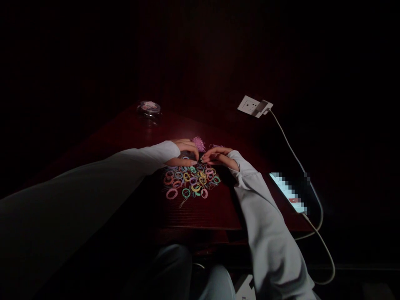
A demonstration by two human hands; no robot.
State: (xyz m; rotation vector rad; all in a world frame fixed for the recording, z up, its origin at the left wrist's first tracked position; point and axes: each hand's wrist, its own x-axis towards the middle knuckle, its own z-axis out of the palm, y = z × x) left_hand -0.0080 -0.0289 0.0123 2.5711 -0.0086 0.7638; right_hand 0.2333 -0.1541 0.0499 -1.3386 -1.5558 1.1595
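A pile of small coloured hair ties [186,177] in pink, yellow, green, orange and purple lies on the dark red table. Over its far edge, my left hand [185,151] curves with thumb and forefinger close together. My right hand [221,157] faces it from the right, fingers bent inward and tips bunched near the left fingertips. Whatever is pinched between the fingertips is too small and dark to make out. Just behind my left hand sits a fluffy pink tuft [198,143]. A bit of similar purple-pink material [217,146] shows behind my right hand.
A clear round jar [150,107] with a lid stands at the back left of the table [200,216]. On the right are a wall socket [250,105] with a plugged-in charger [263,107], a white cable [289,143] and a lit phone [287,193]. The surroundings are dark.
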